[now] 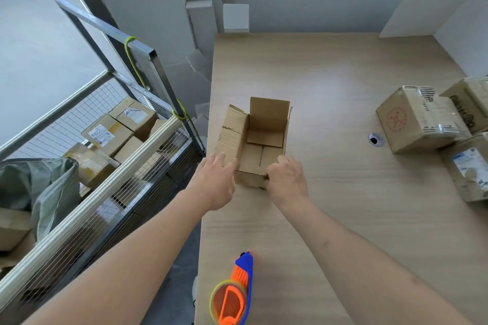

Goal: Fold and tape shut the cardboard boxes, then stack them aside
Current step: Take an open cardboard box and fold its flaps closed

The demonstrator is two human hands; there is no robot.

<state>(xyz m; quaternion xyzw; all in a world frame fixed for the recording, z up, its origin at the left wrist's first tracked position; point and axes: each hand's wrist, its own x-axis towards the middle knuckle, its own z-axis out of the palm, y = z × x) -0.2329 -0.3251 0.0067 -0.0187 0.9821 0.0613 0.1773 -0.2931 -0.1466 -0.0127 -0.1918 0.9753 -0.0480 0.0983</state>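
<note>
A: Start close in. What's nearest?

B: The tape gun (232, 295), lying at the table's (330, 219) near edge with nobody holding it. So I'd judge this box hasn't been taped on top yet.

A: And the hands?

B: Both are at the near side of the open box (260, 140), which sits towards the table's left edge. The left hand (215, 182) has its fingers fairly straight, resting on the left flap. The right hand (286, 179) has its fingers curled over the near right corner, gripping the wall there.

A: How far is that box?

B: Its bottom looks closed; the floor flaps meet along a seam. The top is open: the far flap stands upright, the left one leans outward, and I can't make out the near and right flaps. Top folding looks barely begun.

A: Anything finished?

B: Farther off, at the right edge, there's a cluster of taped boxes (420, 119), closed, touching or stacked on each other. I take them for finished ones set aside.

A: What's left, then?

B: For this one: fold the top flaps, tape, move it across. To the left, beside the table, a wire cart (111, 166) holds more parcels; I can't tell if they belong to the job.
</note>
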